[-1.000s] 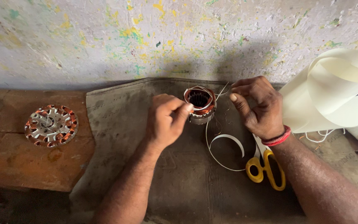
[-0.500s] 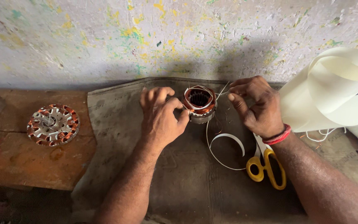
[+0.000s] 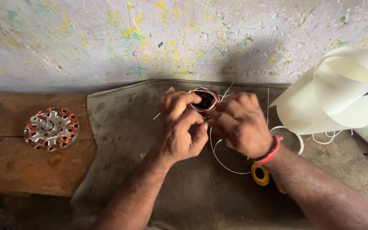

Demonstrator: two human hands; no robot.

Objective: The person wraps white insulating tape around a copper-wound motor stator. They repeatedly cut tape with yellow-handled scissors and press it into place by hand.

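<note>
Both hands close on the coil [image 3: 204,100]: the left hand [image 3: 179,127] pinches its near rim to steady it on the mat [image 3: 120,127], while the right hand [image 3: 239,123] grips the other side, apparently working white wire [image 3: 224,164]. Scissors [image 3: 260,174] lie near.
</note>
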